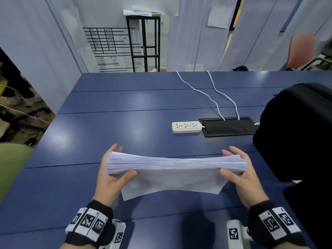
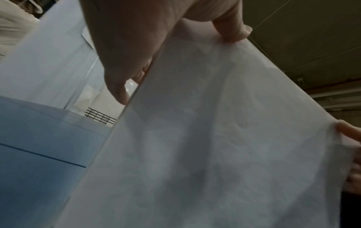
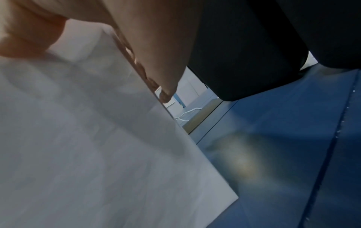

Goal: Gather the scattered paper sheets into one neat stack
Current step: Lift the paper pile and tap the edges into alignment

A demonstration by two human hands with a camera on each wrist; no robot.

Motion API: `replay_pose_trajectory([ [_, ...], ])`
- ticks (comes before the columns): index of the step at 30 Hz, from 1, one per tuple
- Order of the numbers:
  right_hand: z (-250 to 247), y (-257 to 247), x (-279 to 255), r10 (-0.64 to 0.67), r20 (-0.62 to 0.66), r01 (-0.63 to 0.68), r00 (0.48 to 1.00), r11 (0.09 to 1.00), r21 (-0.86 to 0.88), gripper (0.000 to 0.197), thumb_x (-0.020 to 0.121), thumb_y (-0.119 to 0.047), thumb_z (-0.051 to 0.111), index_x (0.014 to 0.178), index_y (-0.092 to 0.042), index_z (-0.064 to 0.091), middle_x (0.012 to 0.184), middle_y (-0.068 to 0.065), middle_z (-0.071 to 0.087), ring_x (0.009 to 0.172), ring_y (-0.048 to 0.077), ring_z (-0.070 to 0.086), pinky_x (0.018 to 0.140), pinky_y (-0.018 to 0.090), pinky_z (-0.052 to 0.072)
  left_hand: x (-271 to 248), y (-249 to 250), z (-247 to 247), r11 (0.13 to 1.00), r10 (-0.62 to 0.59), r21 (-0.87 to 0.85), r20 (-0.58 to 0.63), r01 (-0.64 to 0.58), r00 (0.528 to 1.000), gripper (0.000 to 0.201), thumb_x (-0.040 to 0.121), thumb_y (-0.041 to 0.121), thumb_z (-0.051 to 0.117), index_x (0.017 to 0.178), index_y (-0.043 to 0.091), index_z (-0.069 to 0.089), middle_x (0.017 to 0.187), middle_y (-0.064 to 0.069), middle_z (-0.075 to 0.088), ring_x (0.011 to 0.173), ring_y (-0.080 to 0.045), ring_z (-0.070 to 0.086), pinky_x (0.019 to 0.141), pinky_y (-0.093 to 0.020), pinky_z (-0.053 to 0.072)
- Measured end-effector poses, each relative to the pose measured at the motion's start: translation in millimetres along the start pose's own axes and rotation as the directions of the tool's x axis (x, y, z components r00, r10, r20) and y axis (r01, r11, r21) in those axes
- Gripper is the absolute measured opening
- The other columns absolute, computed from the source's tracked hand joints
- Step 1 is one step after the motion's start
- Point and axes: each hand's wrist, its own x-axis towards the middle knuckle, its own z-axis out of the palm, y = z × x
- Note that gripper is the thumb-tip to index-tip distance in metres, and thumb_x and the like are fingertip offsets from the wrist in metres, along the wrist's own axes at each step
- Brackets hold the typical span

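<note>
Paper stack (image 1: 177, 163) held above blue table (image 1: 125, 105), long axis left–right, edge up, faces upright, middle sagging, left hand (image 1: 111, 174) gripping left end, right hand (image 1: 239, 172) gripping right end, thumbs near side, fingers behind.

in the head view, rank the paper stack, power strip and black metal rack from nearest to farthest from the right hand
1. Paper stack: held in the right hand, at its right end.
2. Power strip: farther back on the blue table, slightly left of the hand.
3. Black metal rack: beyond the table's far edge, against the wall.
</note>
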Motion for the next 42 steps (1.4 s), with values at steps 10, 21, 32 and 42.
replay_pose_trajectory([
  [10,26.6,-6.5,6.3,-0.146,-0.129,0.126,0.981,0.98,-0.15,0.016,0.079,0.0,0.072,0.081,-0.003,0.057,0.07,-0.005,0.06,0.071,0.014,0.057,0.063,0.025,0.047,1.7,12.7,31.5,0.997,-0.028,0.061,-0.253,0.045,0.967,0.025,0.079,-0.003,0.074,0.092,0.017,0.068,0.08,0.02,0.073,0.074,0.003,0.067,0.07,-0.012,0.053],
  [21,29.0,-0.3,1.8,-0.06,-0.041,0.055,0.997,0.992,-0.113,0.049,0.07,0.006,0.077,0.106,-0.019,0.056,0.106,0.001,0.063,0.093,0.013,0.064,0.073,0.023,0.055,16.9,29.8,39.3,0.993,-0.023,-0.114,-0.43,-0.029,0.903,0.044,0.063,0.057,0.069,0.089,0.023,0.06,0.088,0.0,0.061,0.082,-0.02,0.056,0.079,-0.04,0.047],
  [32,28.2,0.7,3.8,-0.034,-0.032,0.033,0.999,0.998,-0.047,0.056,0.057,-0.009,0.078,0.108,-0.019,0.056,0.109,0.002,0.065,0.097,0.013,0.065,0.075,0.02,0.055,47.3,28.4,44.9,0.993,-0.101,-0.104,-0.525,0.054,0.845,0.058,0.056,0.06,0.078,0.065,0.014,0.044,0.066,0.0,0.039,0.065,-0.018,0.038,0.065,-0.031,0.037],
  [42,25.4,7.0,7.5,-0.061,-0.031,0.061,0.998,0.998,-0.017,0.055,0.059,-0.01,0.079,0.109,-0.017,0.056,0.11,0.004,0.065,0.098,0.014,0.065,0.077,0.023,0.055,54.9,20.5,37.1,0.996,-0.092,-0.039,-0.544,0.085,0.834,0.04,0.068,0.051,0.072,0.061,0.023,0.045,0.063,0.006,0.043,0.061,-0.017,0.04,0.066,-0.032,0.038],
])
